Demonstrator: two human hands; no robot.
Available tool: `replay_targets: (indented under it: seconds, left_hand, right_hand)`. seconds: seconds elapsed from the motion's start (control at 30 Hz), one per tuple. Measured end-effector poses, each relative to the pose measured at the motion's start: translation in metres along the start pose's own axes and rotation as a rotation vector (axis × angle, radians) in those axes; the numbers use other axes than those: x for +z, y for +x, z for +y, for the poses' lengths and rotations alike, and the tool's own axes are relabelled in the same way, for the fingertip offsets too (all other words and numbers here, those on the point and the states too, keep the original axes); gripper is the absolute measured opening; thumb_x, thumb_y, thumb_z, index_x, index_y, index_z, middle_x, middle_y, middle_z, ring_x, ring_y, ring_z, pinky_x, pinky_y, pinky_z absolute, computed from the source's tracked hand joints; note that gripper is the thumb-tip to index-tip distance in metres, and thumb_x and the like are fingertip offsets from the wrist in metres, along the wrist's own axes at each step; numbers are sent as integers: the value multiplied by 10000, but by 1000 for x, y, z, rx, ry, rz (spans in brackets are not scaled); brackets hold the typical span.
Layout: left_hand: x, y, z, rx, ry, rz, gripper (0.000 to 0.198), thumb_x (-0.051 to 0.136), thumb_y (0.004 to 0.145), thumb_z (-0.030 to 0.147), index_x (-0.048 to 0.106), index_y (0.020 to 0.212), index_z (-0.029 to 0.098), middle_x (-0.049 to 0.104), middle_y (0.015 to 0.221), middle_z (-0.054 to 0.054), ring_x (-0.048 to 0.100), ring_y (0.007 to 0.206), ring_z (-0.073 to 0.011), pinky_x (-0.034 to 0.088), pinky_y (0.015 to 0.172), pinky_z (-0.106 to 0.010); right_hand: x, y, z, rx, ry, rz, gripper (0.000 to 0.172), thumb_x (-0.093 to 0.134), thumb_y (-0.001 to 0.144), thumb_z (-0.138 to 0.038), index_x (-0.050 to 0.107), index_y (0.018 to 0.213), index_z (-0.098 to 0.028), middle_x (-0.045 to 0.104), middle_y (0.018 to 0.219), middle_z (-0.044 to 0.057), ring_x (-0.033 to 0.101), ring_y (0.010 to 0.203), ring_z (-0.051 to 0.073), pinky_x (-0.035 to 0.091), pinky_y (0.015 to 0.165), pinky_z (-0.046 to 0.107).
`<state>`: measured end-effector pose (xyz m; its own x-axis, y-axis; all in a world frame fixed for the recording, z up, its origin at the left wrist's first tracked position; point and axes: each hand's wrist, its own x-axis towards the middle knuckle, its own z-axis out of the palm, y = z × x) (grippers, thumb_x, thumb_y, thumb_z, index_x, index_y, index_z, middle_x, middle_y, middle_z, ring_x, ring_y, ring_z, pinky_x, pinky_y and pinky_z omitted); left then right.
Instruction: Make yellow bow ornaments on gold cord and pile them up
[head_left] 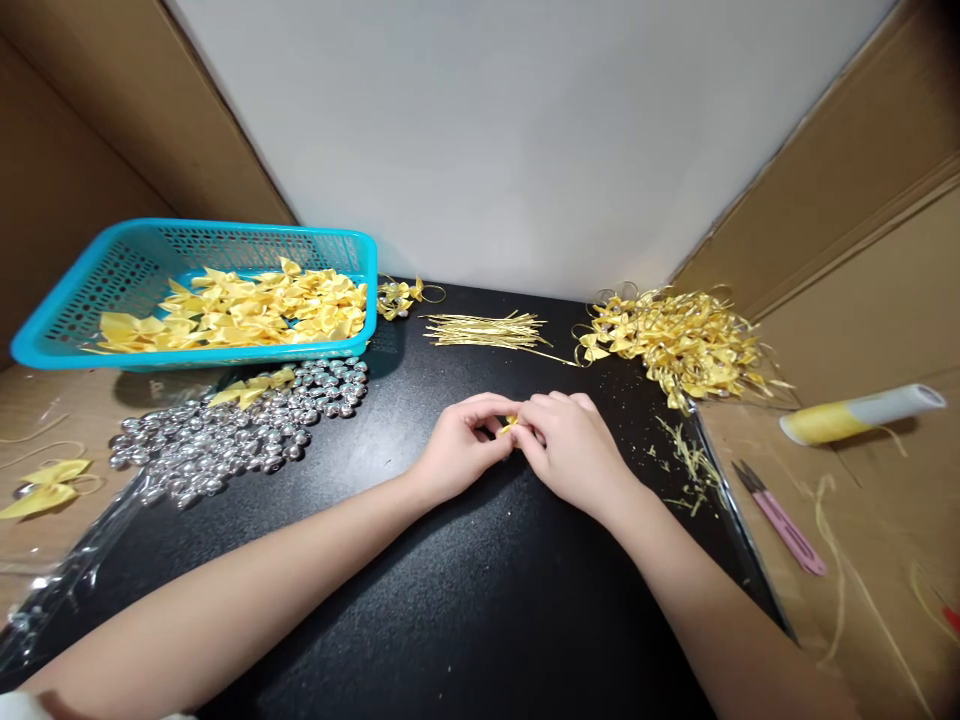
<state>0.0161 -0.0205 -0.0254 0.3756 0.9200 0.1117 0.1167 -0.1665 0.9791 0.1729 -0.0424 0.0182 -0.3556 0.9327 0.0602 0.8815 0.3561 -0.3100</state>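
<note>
Above the middle of the black tabletop (pixel 360 580), my left hand (pixel 461 450) and my right hand (pixel 566 445) meet fingertip to fingertip. Between them they pinch a small yellow ribbon bow (pixel 510 424), mostly covered by the fingers. Thumbs and forefingers are closed on it from both sides. Beyond my hands lies a bundle of thin gold cords (pixel 484 330), with one strand reaching to the right. To the left, many silver beads (pixel 217 440) are spread out, and a few loose yellow bows (pixel 253 387) rest on top of them.
A turquoise basket (pixel 187 357) of yellow bows stands at back left. A heap of bows with cord loops (pixel 682 340) lies at back right. Cord scraps (pixel 694 460), pink-handled thread snips (pixel 784 525) and a yellow-and-white roll (pixel 862 413) are at right. Cardboard (pixel 862 260) and a white wall (pixel 487 140) surround the table.
</note>
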Motion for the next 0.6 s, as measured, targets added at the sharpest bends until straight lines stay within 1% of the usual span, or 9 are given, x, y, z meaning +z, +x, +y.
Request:
replay_targets:
  seconds: [0.07,0.17,0.3,0.47,0.6]
  left_hand:
    - [0,0,0,-1,-4,-6,197,668,744,156,734,930,153,665,917,-50,539,646,-83,453,546,-186]
    - [0,0,0,-18,-34,-12,227,683,740,157,732,962,151,660,966,-61,557,665,-85,477,563,-192]
    - [0,0,1,-54,-79,-19,239,701,749,186,724,983,145,651,993,-69,573,657,-87,513,567,-209]
    - [-1,0,3,-56,-97,-26,276,708,756,216,716,1023,146,661,939,-62,602,666,-102,517,565,-211]
    - [-1,-1,6,-57,-118,-52,284,705,759,226,722,1032,149,686,924,-69,614,683,-112,511,582,-214]
  right_hand:
    - [-4,0,3,1,61,0,191,566,909,-230,621,734,-178,613,733,21,527,744,175,321,710,336]
    - [-14,-1,11,-22,223,-11,162,656,858,-263,632,718,-185,622,740,0,545,737,156,349,707,312]
    - [-22,-2,19,-27,330,-6,103,655,845,-195,659,742,-194,622,744,-3,555,726,143,367,676,285]
    - [-13,0,20,-26,346,25,102,657,845,-166,675,749,-196,616,724,-9,545,707,135,371,664,271]
    - [-7,3,19,43,363,87,141,703,802,-203,637,678,-190,593,693,-16,525,671,130,371,638,267]
